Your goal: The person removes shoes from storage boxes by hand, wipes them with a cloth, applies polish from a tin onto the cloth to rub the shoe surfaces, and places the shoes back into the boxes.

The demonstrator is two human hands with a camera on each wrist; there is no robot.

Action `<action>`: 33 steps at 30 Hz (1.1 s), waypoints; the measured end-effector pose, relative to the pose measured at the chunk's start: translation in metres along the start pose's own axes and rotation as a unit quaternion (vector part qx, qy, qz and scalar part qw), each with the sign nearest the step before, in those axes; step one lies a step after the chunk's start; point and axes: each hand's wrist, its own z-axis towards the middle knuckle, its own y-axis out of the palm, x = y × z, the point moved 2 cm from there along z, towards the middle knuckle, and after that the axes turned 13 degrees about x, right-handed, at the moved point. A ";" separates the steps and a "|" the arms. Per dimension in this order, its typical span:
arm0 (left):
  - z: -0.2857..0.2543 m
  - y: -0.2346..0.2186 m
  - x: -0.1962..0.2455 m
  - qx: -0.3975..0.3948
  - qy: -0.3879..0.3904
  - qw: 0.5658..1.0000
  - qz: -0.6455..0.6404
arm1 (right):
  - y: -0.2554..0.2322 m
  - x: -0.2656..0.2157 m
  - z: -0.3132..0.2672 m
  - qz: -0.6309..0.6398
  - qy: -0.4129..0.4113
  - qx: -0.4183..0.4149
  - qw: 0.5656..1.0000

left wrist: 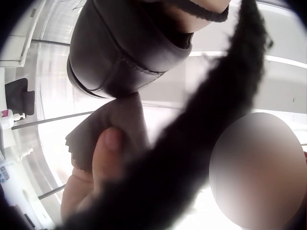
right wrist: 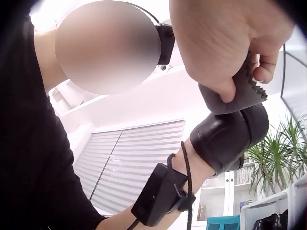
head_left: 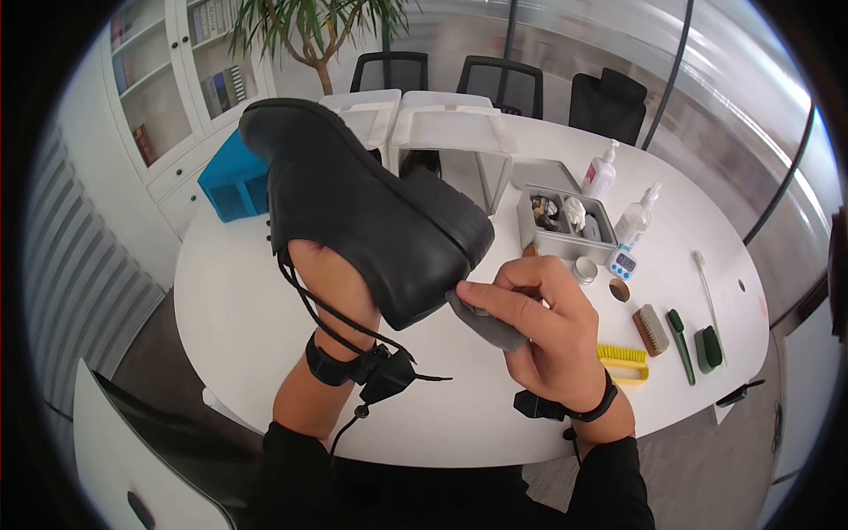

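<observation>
A black leather lace-up shoe point(head_left: 380, 221) is held up over the table, tilted with its toe to the upper left and its laces point(head_left: 305, 296) dangling. My left hand point(head_left: 331, 278) reaches into the shoe's opening and carries it from inside; its fingers are hidden by the leather. Between thumb and fingers, my right hand point(head_left: 561, 331) pinches a grey cloth point(head_left: 486, 327) with a zigzag-cut edge. The cloth point(left wrist: 112, 117) meets the back of the heel in the left wrist view. From the right wrist view, the thumb presses the cloth point(right wrist: 230, 101) just above the shoe point(right wrist: 225, 134).
White bins point(head_left: 450, 132) stand at the back, a black shoe inside one, near a blue holder point(head_left: 231, 181). Rightward are a metal box point(head_left: 565, 237), pump bottle point(head_left: 599, 175), spray bottle point(head_left: 636, 219), timer point(head_left: 622, 263), round tin point(head_left: 585, 270), yellow brush point(head_left: 624, 355) and several other brushes.
</observation>
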 end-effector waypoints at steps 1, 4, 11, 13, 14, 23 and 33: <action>0.001 -0.001 0.000 0.005 -0.002 1.000 -0.002 | 0.000 0.002 0.000 -0.013 -0.007 0.012 1.000; 0.008 -0.007 -0.007 0.022 -0.012 1.000 0.006 | -0.001 0.005 0.002 -0.054 -0.019 0.032 0.998; 0.012 -0.015 -0.010 0.040 -0.013 0.999 0.002 | -0.006 0.009 0.002 -0.059 -0.013 0.084 0.995; 0.009 -0.015 -0.010 0.037 -0.028 0.999 -0.021 | -0.007 0.010 0.003 -0.059 -0.016 0.103 0.993; 0.008 -0.015 -0.010 0.036 -0.043 0.997 -0.045 | -0.008 0.010 0.004 -0.058 -0.020 0.119 0.991; 0.009 -0.021 -0.020 -0.010 0.028 1.000 0.009 | -0.007 0.001 0.004 -0.016 -0.028 0.038 0.999; -0.002 -0.023 -0.027 -0.124 0.278 0.936 0.180 | -0.006 0.002 0.003 -0.027 -0.017 0.043 0.999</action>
